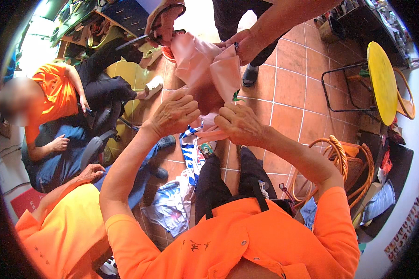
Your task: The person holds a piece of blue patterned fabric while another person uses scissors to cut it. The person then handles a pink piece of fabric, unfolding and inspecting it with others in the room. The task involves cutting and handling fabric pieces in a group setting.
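A soft pink cloth hangs in folds between me and a person standing opposite. My left hand is closed in a fist on one near edge of it. Closed likewise, my right hand grips the other near edge, and a pink strip trails below between my fists. The standing person's left-side hand holds dark-handled scissors beside the cloth's far end. That person's other hand pinches the cloth at its far right. The fingertips of both my hands are partly hidden.
White-and-blue plastic bags lie by my legs on the tiled floor. Two people in orange shirts sit at left, one close to my elbow. At right are a yellow round-topped folding stool and a rattan chair.
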`<state>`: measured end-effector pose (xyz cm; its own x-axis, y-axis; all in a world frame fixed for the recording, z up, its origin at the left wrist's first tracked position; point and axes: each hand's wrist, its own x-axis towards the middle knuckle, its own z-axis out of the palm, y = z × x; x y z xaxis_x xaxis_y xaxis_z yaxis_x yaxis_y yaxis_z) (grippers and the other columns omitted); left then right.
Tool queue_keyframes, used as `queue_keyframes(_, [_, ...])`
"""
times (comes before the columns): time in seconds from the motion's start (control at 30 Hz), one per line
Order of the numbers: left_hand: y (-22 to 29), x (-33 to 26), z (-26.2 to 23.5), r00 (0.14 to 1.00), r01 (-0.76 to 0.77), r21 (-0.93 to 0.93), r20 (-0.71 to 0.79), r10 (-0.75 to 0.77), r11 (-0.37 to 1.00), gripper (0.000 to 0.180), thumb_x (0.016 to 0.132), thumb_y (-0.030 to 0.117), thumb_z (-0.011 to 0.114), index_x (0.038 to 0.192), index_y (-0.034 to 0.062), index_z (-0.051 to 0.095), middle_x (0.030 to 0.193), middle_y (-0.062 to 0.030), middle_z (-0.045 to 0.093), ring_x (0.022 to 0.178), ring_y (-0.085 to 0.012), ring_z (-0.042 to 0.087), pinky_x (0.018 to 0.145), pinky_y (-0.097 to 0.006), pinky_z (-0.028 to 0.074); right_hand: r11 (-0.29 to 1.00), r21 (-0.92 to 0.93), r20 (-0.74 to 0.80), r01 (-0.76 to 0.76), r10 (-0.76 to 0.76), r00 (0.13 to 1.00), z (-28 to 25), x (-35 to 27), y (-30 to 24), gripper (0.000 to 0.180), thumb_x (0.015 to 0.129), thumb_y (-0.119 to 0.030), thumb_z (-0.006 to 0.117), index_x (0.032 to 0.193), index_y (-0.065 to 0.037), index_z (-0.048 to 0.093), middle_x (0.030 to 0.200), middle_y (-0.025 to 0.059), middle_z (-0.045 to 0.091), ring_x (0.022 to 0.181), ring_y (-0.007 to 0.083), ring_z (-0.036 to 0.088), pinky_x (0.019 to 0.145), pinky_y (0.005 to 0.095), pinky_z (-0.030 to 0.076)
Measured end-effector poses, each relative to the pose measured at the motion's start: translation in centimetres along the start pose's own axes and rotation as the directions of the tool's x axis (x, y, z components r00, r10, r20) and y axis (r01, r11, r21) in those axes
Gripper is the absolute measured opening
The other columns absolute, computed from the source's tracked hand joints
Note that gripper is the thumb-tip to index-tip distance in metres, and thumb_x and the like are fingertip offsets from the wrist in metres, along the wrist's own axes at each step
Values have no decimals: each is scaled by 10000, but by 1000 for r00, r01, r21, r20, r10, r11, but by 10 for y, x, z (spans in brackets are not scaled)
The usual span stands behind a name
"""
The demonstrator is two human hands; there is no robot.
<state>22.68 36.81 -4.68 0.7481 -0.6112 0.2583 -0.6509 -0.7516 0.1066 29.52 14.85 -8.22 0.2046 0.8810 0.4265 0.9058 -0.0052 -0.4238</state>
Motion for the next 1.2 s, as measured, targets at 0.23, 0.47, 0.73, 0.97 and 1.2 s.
queue_keyframes(0.23, [3, 8, 3, 1000, -2, -29, -16, 2, 1000, 126, 612, 162, 574, 653, 110, 467, 655, -26, 403, 655, -181, 457, 690, -323, 390, 999, 24, -20, -46, 46, 999, -7, -11, -2, 268, 583, -112, 666, 803, -75, 517, 722, 61, 438, 697, 233, 485, 592, 351, 389])
queue_keyframes(0.47, [7, 18, 4, 998, 56, 8, 2, -56, 998, 120, 622, 169, 579, 682, 116, 490, 662, -17, 430, 684, -185, 484, 779, -332, 403, 996, 49, -98, -72, 76, 992, -13, -12, -2, 311, 562, -89, 684, 819, -79, 511, 738, 61, 435, 714, 236, 489, 577, 353, 394])
queue_keyframes(0.73, [12, 28, 4, 996, -17, -6, 89, 18, 1000, 103, 639, 181, 576, 689, 124, 506, 666, -7, 435, 696, -170, 482, 765, -323, 393, 995, 81, -108, -56, 65, 992, -12, -28, -1, 312, 553, -106, 699, 806, -69, 522, 735, 58, 449, 715, 234, 494, 582, 350, 398])
queue_keyframes(0.97, [14, 30, 4, 1000, -2, 34, 21, 2, 999, 116, 631, 192, 591, 691, 126, 516, 673, -4, 444, 697, -159, 482, 741, -312, 390, 994, 88, -125, -58, 68, 990, -24, -22, 1, 322, 542, -96, 709, 811, -61, 536, 745, 67, 454, 719, 238, 493, 587, 348, 395])
queue_keyframes(1.2, [18, 33, 3, 1000, -12, 23, 22, 11, 1000, 96, 649, 175, 573, 665, 129, 490, 661, -5, 429, 684, -162, 482, 726, -304, 392, 995, 87, -66, -54, 60, 996, -31, -25, 5, 287, 562, -137, 662, 814, -69, 542, 751, 64, 479, 742, 259, 520, 592, 367, 438])
